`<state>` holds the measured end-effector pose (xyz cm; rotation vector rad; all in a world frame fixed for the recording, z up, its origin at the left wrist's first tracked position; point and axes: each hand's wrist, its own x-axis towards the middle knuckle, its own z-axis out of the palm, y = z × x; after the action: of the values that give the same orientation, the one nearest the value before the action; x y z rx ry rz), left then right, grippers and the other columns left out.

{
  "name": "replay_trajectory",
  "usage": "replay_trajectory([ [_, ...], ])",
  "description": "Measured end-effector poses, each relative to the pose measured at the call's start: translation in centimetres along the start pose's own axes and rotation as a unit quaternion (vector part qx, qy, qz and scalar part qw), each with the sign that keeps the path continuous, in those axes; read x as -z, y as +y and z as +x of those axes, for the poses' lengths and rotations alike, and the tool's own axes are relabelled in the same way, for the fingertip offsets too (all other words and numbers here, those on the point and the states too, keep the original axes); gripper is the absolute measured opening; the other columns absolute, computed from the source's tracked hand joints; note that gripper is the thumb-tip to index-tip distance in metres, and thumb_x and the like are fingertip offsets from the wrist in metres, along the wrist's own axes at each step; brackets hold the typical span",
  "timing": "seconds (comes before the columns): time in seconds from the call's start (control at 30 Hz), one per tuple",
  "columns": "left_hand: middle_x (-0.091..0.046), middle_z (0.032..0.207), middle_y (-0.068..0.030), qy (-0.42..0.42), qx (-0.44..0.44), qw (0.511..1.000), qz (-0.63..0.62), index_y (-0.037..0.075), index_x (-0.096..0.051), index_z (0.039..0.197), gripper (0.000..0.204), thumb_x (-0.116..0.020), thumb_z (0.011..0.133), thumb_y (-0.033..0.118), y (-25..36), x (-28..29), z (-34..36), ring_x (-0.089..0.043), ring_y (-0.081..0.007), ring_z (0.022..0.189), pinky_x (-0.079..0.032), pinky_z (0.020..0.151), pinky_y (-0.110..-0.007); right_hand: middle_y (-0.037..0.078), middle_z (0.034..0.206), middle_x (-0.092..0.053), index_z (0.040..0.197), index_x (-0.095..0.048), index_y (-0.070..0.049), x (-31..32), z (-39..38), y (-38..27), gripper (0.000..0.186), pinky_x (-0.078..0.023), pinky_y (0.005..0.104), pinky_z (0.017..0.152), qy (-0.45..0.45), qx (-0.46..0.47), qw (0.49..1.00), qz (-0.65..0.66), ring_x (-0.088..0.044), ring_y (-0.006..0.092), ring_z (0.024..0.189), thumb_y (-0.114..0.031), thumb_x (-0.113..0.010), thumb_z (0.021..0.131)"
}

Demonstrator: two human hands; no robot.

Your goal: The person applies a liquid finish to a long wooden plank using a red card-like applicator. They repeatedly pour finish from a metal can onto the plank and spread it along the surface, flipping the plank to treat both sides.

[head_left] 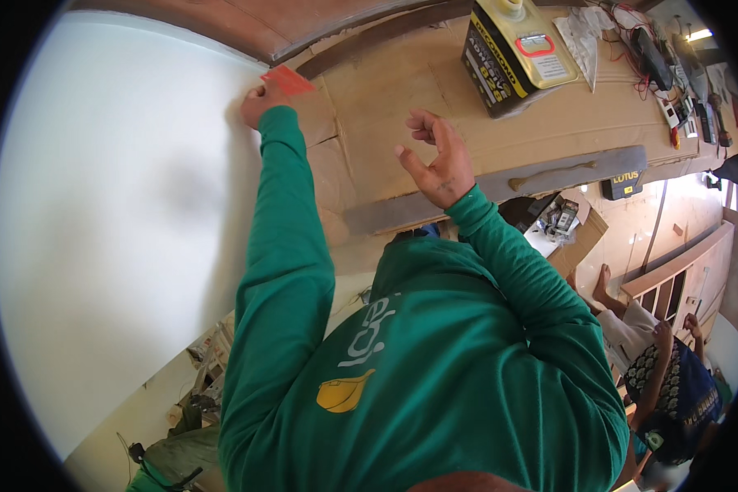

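My left hand (262, 105) is closed around a flat red spreader (289, 79), held at the far left where a white panel (123, 180) meets the brown cardboard-covered surface (394, 90). Part of the spreader is hidden by the fingers. My right hand (444, 164) hovers over the near side of the cardboard, with its thumb and fingers curled but apart and nothing between them. Beyond it, to the right, stands a rectangular yellow and black metal can (541, 70) with a red-rimmed handle on top. A grey drawer front (517, 176) with a long handle lies below my right hand.
Tools and red wires (652, 61) crowd the far right of the surface. An open cardboard box (582, 238) with small hardware sits below on the right. Another person (672, 377) is at the lower right beside a wooden frame (685, 275). Clutter lies at the lower left.
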<state>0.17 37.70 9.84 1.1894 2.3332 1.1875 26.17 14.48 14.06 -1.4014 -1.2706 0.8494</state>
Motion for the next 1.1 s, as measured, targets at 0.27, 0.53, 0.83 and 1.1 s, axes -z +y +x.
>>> replay_trajectory([
  [0.27,-0.071,0.076,-0.0075,-0.101,-0.045,0.977,-0.182,-0.002,-0.074,0.088,0.034,-0.076,0.090,0.032,5.5,2.6,-8.6,-0.064,-0.0163,0.071,-0.054,0.069,-0.035,0.016,0.114,-0.067,0.132,-0.060,0.000,5.2,-1.5,-2.6,0.054,-0.054,0.0444,0.091,0.019,0.032,0.994,-0.107,-0.064,0.0338,0.102,-0.019,-0.079,0.085],
  [0.53,-0.074,0.088,-0.0061,-0.318,0.063,0.898,-0.297,-0.004,-0.075,0.101,0.024,-0.073,0.102,0.020,7.6,7.8,-29.1,-0.066,-0.0096,0.079,-0.054,0.067,-0.025,0.011,0.116,-0.063,0.121,-0.063,-0.007,7.4,-3.0,-5.3,0.046,-0.048,0.0459,0.091,0.003,0.133,0.941,-0.311,-0.061,0.0336,0.105,-0.021,-0.081,0.081],
  [0.83,-0.074,0.091,-0.0031,-0.475,-0.097,0.851,-0.202,-0.001,-0.076,0.111,0.026,-0.070,0.104,0.024,7.7,10.4,-30.8,-0.067,-0.0123,0.082,-0.056,0.077,-0.027,0.016,0.094,-0.064,0.114,-0.067,-0.002,14.0,-8.4,-1.3,0.023,-0.054,0.0424,0.073,0.176,-0.063,0.955,-0.231,-0.065,0.0363,0.085,-0.006,-0.070,0.091],
  [1.1,-0.054,0.147,-0.0165,-0.464,-0.405,0.768,0.176,0.007,-0.058,0.144,0.072,-0.087,0.081,0.026,-6.4,12.5,-23.7,-0.051,-0.0381,0.133,-0.046,0.109,-0.048,0.022,0.091,-0.068,0.116,-0.070,-0.007,34.2,-16.9,5.5,0.018,-0.055,0.0464,0.076,0.281,-0.213,0.835,-0.421,-0.067,0.0418,0.084,-0.014,-0.065,0.099],
])
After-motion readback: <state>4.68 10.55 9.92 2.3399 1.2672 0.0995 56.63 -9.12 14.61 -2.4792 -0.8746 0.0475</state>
